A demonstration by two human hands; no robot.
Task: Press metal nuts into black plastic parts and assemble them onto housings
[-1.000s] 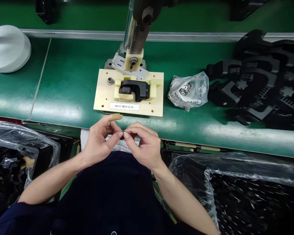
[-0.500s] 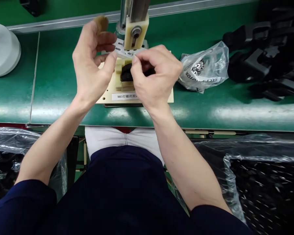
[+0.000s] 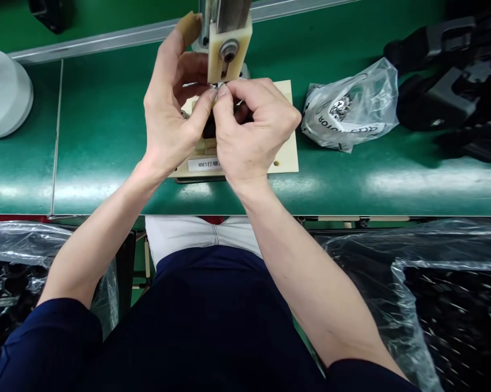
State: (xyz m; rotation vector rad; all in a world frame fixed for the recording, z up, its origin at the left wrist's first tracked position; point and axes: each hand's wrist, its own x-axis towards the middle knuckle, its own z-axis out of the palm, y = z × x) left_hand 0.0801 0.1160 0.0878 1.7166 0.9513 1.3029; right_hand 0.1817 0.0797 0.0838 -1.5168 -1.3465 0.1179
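My left hand [image 3: 174, 111] and my right hand [image 3: 253, 122] meet fingertip to fingertip just under the cream press head [image 3: 229, 51]. Thumb and index finger of my right hand are pinched on something too small to make out. The thumb of my left hand presses in at the same spot, its fingers curled and one fingertip wearing a tan cover. Beneath the hands is a cream fixture plate [image 3: 286, 158] with a printed label [image 3: 204, 164]. A black part [image 3: 209, 128] sits in its holder, mostly hidden by my hands.
Right of the fixture lies a clear plastic bag [image 3: 351, 109] with shiny metal pieces in it. Black parts [image 3: 437, 81] are heaped at the far right, and a white round container [image 3: 4, 95] stands at the left. Plastic-lined bins [image 3: 400, 305] flank my lap.
My left hand has moved right and its fingertips now meet those of my right hand under the press head. The right hand has shifted slightly left, still pinched.
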